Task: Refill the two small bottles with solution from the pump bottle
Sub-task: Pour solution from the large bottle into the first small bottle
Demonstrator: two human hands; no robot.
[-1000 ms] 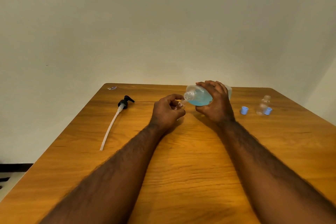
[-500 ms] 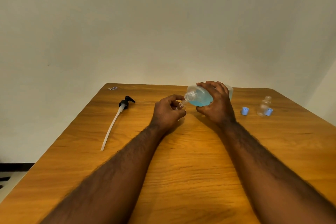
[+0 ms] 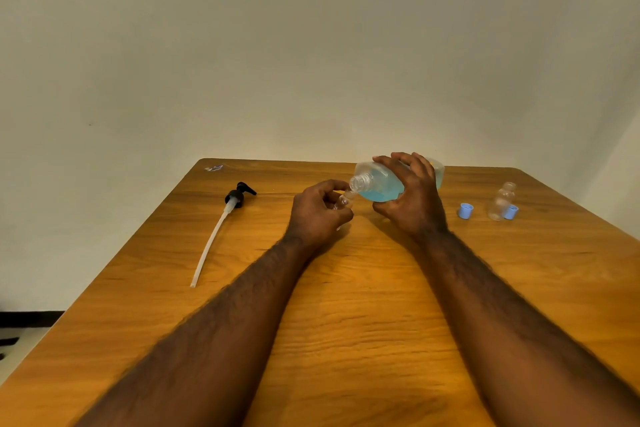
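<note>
The wooden surface (image 3: 346,322) fills the lower frame. At its centre the right hand (image 3: 412,198) grasps the pump bottle (image 3: 377,185), tipped with its open neck toward frame left and blue solution pooled low inside. The left hand (image 3: 318,215) pinches a small bottle (image 3: 344,199), its mouth just under that neck. This looks like the first pour. The next move needs a steeper tilt with the mouths aligned. The second small bottle (image 3: 502,201) stands uncapped at centre right.

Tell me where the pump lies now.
In the head view, the pump lies on the table's left side, left of the left hand, tube pointing toward the person.
</note>
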